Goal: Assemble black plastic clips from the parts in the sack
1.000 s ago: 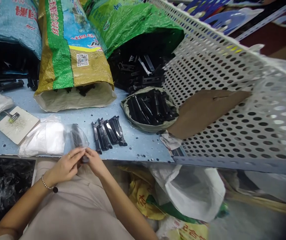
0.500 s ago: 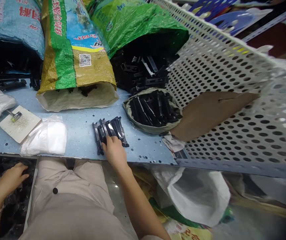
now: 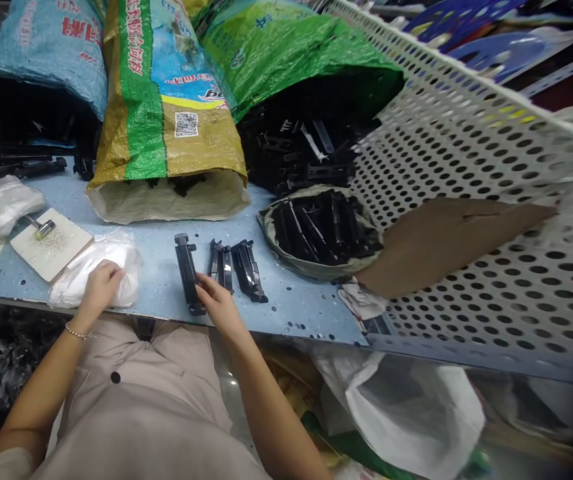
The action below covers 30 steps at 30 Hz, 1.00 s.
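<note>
Row of blk pcs (image 3: pixel 249 271), now split up on blue table (image 3: pixel 159 267).
Grips blk part (image 3: pixel 185 270) w/ R hand (image 3: pixel 220 303), fingers along its R side, just L of remaining pcs; 1 or several stacked, can't tell. Now has L hand (image 3: pixel 100 287) in from far L, fingers on white bags (image 3: pixel 109 247); touch or pinch, can't tell. Means part & bags both engaged at once, fewer pcs left in row.

Glossy plastic parts (image 3: pixel 185 267), crinkly plastic-film bags (image 3: pixel 73 277)
</note>
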### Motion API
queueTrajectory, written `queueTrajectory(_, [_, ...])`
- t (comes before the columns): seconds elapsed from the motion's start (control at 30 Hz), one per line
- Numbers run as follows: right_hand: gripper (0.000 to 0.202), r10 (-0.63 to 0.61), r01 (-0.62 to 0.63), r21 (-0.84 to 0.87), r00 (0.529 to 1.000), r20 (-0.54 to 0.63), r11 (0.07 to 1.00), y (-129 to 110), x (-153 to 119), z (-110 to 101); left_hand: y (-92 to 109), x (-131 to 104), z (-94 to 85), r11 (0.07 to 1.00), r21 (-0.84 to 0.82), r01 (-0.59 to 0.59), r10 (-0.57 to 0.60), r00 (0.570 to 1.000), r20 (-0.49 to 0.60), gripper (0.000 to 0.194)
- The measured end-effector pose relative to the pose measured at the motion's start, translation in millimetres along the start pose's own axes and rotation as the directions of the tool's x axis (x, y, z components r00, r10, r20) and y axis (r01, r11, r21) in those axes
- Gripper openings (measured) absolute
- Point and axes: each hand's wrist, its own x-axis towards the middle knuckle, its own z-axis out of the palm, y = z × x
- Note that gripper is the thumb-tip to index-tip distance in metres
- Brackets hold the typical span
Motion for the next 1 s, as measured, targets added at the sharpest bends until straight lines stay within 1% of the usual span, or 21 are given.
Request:
queueTrajectory(0.07, [0.033,0.027,-0.070,0.347,0.991,0.129,0.935,-5,-1,16,-8,-1,-7.1,0.964,-0.247,0.098,-0.105,0.994,-0.014,0.019])
queueTrajectory(0.13, [0.031,0.044,-0.180,0.535,0.965,0.258,0.826,-15,0,39,-10,-3,-8.8,0.909,-0.385,0.161,-0.182,0.983,-0.019,0.021])
queueTrajectory(0.2, [0.033,0.047,-0.275,0.620,0.933,0.358,0.735,-25,4,65,-9,-5,-6.1,0.890,-0.426,0.164,-0.194,0.981,-0.028,0.021])
queueTrajectory(0.27, [0.035,0.028,-0.327,0.654,0.905,0.424,0.682,-30,14,91,-5,-6,-3.6,0.888,-0.438,0.140,-0.173,0.984,-0.035,0.021])
queueTrajectory(0.33, [0.038,0.039,-0.375,0.666,0.886,0.461,0.645,-29,26,109,-1,-9,-5.8,0.882,-0.459,0.106,-0.157,0.985,-0.075,0.018])
queueTrajectory(0.37, [0.040,0.060,-0.389,0.674,0.888,0.456,0.628,-26,31,115,2,-10,-9.2,0.890,-0.452,0.068,-0.135,0.984,-0.118,0.015])
queueTrajectory(0.4, [0.041,0.087,-0.395,0.683,0.894,0.439,0.614,-24,36,117,4,-12,-13.6,0.914,-0.406,0.013,-0.087,0.982,-0.165,0.011])
queueTrajectory(0.43, [0.042,0.111,-0.391,0.693,0.904,0.413,0.606,-21,39,116,5,-15,-18.7,0.949,-0.311,-0.057,-0.007,0.979,-0.203,0.009])
queueTrajectory(0.47, [0.042,0.125,-0.372,0.701,0.917,0.379,0.608,-18,40,112,6,-17,-23.6,0.975,-0.175,-0.136,0.097,0.972,-0.213,0.012])
queueTrajectory(0.53, [0.039,0.114,-0.302,0.715,0.947,0.299,0.631,-17,34,99,7,-20,-30.4,0.963,0.091,-0.255,0.266,0.954,-0.137,0.026])
queueTrajectory(0.6, [0.036,0.086,-0.260,0.726,0.959,0.269,0.636,-19,22,84,4,-19,-31.4,0.939,0.211,-0.272,0.290,0.955,-0.060,0.034])
queueTrajectory(0.63, [0.035,0.076,-0.272,0.732,0.954,0.289,0.625,-21,14,78,2,-18,-30.2,0.944,0.210,-0.254,0.270,0.962,-0.049,0.035])
queueTrajectory(0.67, [0.035,0.069,-0.313,0.729,0.936,0.344,0.608,-22,6,73,-1,-16,-28.4,0.955,0.185,-0.231,0.244,0.969,-0.047,0.035])
queueTrajectory(0.7, [0.036,0.066,-0.379,0.710,0.902,0.426,0.593,-22,-2,71,-2,-14,-26.6,0.966,0.147,-0.211,0.221,0.974,-0.055,0.036])
queueTrajectory(0.77, [0.037,0.086,-0.536,0.614,0.789,0.608,0.579,-18,-14,72,-4,-10,-24.7,0.979,0.072,-0.193,0.199,0.976,-0.086,0.036])
queueTrajectory(0.8, [0.037,0.107,-0.594,0.564,0.737,0.668,0.573,-14,-17,75,-2,-10,-25.0,0.978,0.050,-0.201,0.205,0.974,-0.101,0.038])
queueTrajectory(0.83, [0.037,0.126,-0.633,0.532,0.701,0.702,0.563,-9,-18,79,0,-12,-26.1,0.974,0.039,-0.223,0.226,0.968,-0.105,0.040])
queueTrajectory(0.9, [0.038,0.141,-0.679,0.529,0.672,0.727,0.509,2,-17,88,9,-20,-29.3,0.950,0.026,-0.312,0.313,0.946,-0.081,0.048])
queueTrajectory(0.93, [0.039,0.135,-0.692,0.547,0.670,0.730,0.472,7,-14,93,14,-27,-30.5,0.930,0.011,-0.368,0.368,0.929,-0.047,0.051])
queueTrajectory(0.97, [0.038,0.124,-0.688,0.574,0.682,0.721,0.444,10,-11,97,19,-34,-31.0,0.908,-0.017,-0.418,0.418,0.908,-0.004,0.055])
queueTrajectory(1.0, [0.035,0.118,-0.658,0.603,0.714,0.690,0.451,12,-8,100,24,-42,-30.4,0.889,-0.053,-0.454,0.456,0.889,0.040,0.057])
